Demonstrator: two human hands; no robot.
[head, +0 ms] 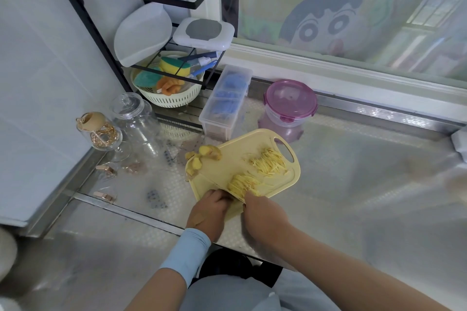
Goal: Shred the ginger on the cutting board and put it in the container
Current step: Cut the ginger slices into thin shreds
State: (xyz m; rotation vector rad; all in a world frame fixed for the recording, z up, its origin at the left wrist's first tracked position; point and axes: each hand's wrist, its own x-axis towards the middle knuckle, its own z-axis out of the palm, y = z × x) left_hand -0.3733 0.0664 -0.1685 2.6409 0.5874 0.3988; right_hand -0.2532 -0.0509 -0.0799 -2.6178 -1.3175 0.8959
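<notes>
Both hands curl closed at the cutting board's [278, 187] near edge, the left hand [209, 212] pinning sliced ginger [242, 184], the right hand [265, 214] apparently gripping a knife barely visible beside those fingertips, so I judge a slip could nick them.

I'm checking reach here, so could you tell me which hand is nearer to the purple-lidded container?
Right. The right hand sits at the cutting board's near edge, below the purple-lidded container; the left hand lies farther left.
</notes>
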